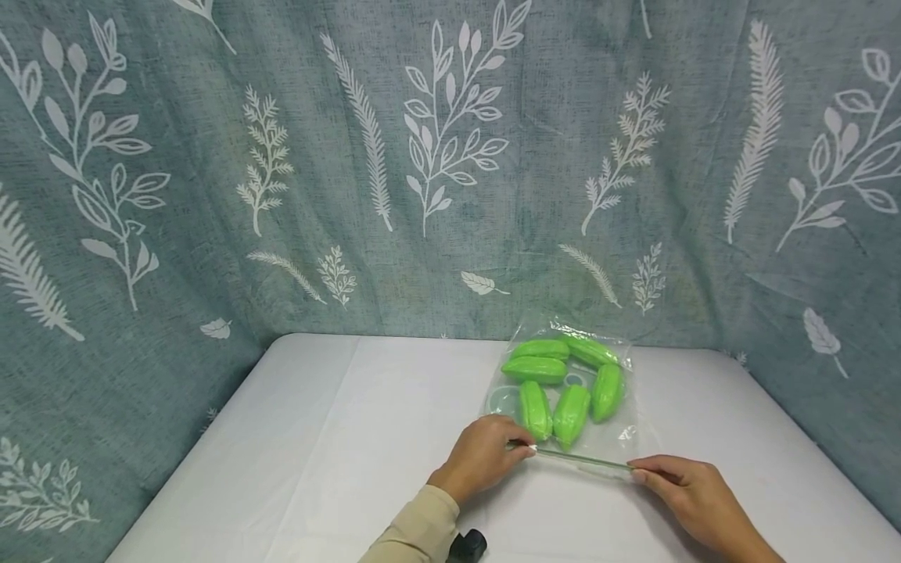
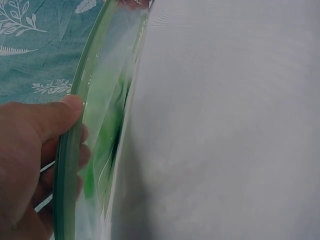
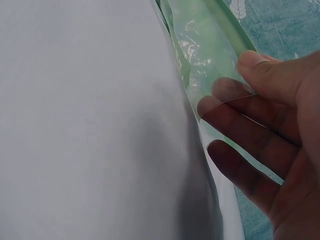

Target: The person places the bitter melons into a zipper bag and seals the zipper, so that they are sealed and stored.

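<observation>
A clear zip bag (image 1: 619,439) lies on the white table with several bright green, ridged, elongated pieces (image 1: 572,414) inside, perhaps toy fruit. Its green zip edge (image 1: 584,459) faces the person and is stretched between both hands. My left hand (image 1: 489,453) pinches the left end of that edge; in the left wrist view the thumb (image 2: 70,107) presses on the green strip with the fingers behind it. At the right end, my right hand (image 1: 686,493) pinches the corner between thumb (image 3: 255,65) and index finger, while its other fingers show through and below the clear plastic.
The white-covered table (image 1: 338,453) extends to the left and right of the bag. A blue-grey curtain (image 1: 450,172) with white leaf prints hangs behind and at both sides. A small black object (image 1: 470,543) shows by the left sleeve (image 1: 422,524).
</observation>
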A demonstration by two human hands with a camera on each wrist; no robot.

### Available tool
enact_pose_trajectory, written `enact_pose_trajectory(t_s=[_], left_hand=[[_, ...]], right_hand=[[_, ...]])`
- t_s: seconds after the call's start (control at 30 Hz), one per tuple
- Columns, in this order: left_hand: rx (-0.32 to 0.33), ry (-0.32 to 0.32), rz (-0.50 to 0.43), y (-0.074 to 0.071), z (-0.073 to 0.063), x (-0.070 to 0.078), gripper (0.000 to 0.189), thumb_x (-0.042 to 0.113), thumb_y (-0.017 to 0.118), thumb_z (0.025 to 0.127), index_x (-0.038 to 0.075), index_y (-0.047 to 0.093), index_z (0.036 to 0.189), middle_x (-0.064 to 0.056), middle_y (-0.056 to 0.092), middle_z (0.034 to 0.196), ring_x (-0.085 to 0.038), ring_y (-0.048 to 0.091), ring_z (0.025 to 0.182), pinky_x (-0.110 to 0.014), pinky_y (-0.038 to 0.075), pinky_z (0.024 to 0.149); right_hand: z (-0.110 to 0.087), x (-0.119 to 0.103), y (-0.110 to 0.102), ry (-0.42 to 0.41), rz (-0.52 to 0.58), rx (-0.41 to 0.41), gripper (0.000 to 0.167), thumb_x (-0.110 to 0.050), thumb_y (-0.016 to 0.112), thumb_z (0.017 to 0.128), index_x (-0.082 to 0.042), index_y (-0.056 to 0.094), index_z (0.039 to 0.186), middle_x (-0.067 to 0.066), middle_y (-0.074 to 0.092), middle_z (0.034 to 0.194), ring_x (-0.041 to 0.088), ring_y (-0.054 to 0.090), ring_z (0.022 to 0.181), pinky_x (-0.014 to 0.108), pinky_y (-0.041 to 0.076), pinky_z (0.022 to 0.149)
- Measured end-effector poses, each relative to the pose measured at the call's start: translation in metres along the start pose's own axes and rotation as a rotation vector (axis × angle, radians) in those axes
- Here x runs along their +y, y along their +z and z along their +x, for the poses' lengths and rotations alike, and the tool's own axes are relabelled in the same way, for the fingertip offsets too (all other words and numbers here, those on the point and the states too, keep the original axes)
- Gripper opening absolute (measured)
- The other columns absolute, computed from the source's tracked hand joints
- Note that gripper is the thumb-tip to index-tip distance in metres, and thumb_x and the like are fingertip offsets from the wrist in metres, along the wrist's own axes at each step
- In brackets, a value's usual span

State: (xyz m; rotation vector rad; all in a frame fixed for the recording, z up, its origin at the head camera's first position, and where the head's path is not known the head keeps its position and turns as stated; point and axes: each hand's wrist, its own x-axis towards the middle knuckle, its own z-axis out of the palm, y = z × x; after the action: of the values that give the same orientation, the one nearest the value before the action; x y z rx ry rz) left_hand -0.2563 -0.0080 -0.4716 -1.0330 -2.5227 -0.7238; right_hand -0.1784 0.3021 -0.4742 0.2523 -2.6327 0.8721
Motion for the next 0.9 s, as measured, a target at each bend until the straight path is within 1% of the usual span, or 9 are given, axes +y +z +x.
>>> enact_pose_trajectory(t_s=[0.13,0.23,0.33,0.5,0.73,0.9], left_hand=[[0.008,0.002,0.019,0.0007,0.0005,0.0009,0.009,0.031,0.077,0.089,0.026,0.081,0.095,0.017,0.070,0.090,0.002,0.061,0.087,-0.017,0.049,0.078],[0.009,-0.006,0.033,0.0015,0.0008,0.0015,0.009,0.031,0.077,0.088,0.027,0.081,0.095,0.017,0.070,0.089,0.002,0.061,0.086,-0.016,0.049,0.077],[0.009,-0.017,0.040,0.0021,0.0007,0.0015,0.008,0.031,0.078,0.088,0.027,0.081,0.095,0.018,0.070,0.089,0.003,0.061,0.086,-0.016,0.049,0.076],[0.014,-0.012,0.057,0.0019,0.0016,0.0034,0.008,0.031,0.078,0.088,0.027,0.080,0.095,0.017,0.070,0.090,0.002,0.061,0.086,-0.017,0.049,0.077],[0.031,0.019,0.076,0.0013,0.0009,0.0018,0.009,0.032,0.077,0.088,0.028,0.080,0.096,0.018,0.070,0.089,0.002,0.062,0.085,-0.017,0.049,0.076],[0.042,0.028,0.082,0.0004,-0.0008,-0.0016,0.010,0.033,0.078,0.088,0.028,0.081,0.096,0.018,0.068,0.087,0.002,0.061,0.083,-0.018,0.049,0.074]], right_hand=[[0.0014,-0.0007,0.0003,0.053,0.015,-0.027,0.009,-0.025,0.076,0.090,-0.023,0.078,0.098,-0.007,0.075,0.097,0.001,0.066,0.089,0.023,0.055,0.070],[0.0025,-0.0019,0.0015,0.113,0.046,-0.060,0.014,-0.029,0.074,0.092,-0.020,0.078,0.102,-0.003,0.075,0.100,0.002,0.066,0.090,0.022,0.056,0.071],[0.0027,-0.0026,0.0035,0.143,0.087,-0.075,0.016,-0.028,0.075,0.092,-0.018,0.078,0.104,0.000,0.075,0.104,0.003,0.066,0.090,0.022,0.056,0.071],[0.0018,-0.0031,0.0053,0.120,0.119,-0.062,0.014,-0.026,0.075,0.091,-0.020,0.078,0.104,0.001,0.074,0.104,0.002,0.066,0.090,0.023,0.056,0.070],[-0.0004,-0.0007,0.0060,0.036,0.096,-0.018,0.010,-0.023,0.076,0.090,-0.022,0.079,0.100,-0.004,0.075,0.099,0.001,0.066,0.089,0.022,0.056,0.070],[0.0000,0.0014,0.0044,0.020,0.085,-0.031,0.009,-0.023,0.076,0.090,-0.023,0.079,0.098,-0.005,0.074,0.098,0.001,0.066,0.087,0.023,0.056,0.068]])
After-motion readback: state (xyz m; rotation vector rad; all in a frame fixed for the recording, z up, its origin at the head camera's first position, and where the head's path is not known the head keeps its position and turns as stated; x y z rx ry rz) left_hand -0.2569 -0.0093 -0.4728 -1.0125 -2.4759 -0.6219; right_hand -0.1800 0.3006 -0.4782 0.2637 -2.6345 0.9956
